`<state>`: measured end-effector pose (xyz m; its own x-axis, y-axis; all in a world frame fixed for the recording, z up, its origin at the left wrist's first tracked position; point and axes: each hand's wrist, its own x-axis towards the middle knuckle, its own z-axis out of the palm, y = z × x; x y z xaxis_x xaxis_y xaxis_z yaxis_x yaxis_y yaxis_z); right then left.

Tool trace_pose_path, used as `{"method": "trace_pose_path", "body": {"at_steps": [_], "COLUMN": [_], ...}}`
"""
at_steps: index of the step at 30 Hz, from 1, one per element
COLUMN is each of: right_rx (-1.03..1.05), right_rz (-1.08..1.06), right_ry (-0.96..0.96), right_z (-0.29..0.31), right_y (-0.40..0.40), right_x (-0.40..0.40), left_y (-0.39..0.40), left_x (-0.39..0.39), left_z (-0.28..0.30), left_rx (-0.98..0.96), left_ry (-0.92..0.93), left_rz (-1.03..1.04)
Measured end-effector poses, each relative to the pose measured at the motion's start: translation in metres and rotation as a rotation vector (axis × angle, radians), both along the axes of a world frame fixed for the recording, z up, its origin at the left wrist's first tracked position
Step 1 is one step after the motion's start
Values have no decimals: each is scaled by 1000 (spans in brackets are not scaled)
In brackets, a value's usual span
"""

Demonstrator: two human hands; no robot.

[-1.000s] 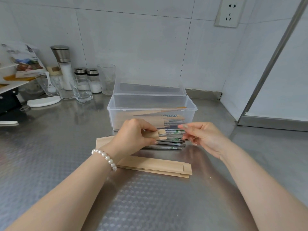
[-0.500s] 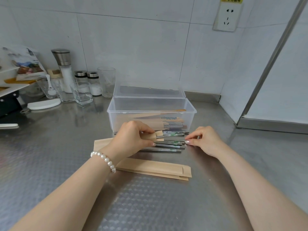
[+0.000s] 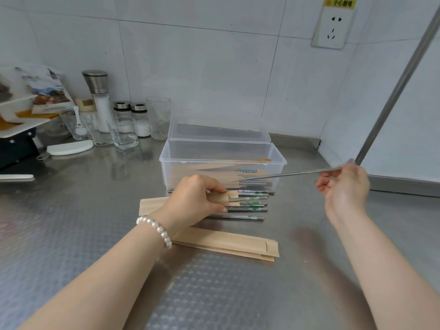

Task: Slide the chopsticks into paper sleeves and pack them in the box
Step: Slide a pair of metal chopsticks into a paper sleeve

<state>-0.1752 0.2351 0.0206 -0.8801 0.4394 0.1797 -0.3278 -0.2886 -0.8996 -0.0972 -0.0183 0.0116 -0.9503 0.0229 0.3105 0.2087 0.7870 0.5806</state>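
My left hand (image 3: 198,201) pinches the open end of a brown paper sleeve (image 3: 152,205) lying on the steel counter; one metal chopstick sticks out of it. My right hand (image 3: 344,186) is raised to the right and grips a single metal chopstick (image 3: 292,174), whose tip points left toward the sleeve's mouth. Several loose metal chopsticks with green marks (image 3: 250,207) lie just in front of the clear plastic box (image 3: 281,160). The box stands open, lid tipped back, with sleeved chopsticks inside. A stack of empty sleeves (image 3: 228,244) lies nearer to me.
Glasses (image 3: 122,133), salt shakers and a grinder (image 3: 98,98) stand at the back left by a white lid (image 3: 70,147). A tiled wall with a socket (image 3: 332,27) is behind. A slanted metal rail (image 3: 400,79) rises on the right, close to my right hand.
My right hand picked one chopstick out of the loose pile and lifted it up and to the right. My left hand kept its hold on the sleeve.
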Motion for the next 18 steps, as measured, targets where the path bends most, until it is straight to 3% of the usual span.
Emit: {"method": "trace_pose_path", "body": {"at_steps": [4,12,18], "right_rx": [-109,6,-37], "right_rz": [-62,-53,-34], "right_ry": [6,12,-19], "right_z": [3,2,2], "right_y": [11,3,1], "right_x": [-1,0,1], "left_y": [0,-1,-1], "left_x": [-1,-2,-3], "left_z": [0,-1,-2], "left_rx": [-6,-11,-21], "left_ry": [4,8,6], "left_rz": [10,8,8]}}
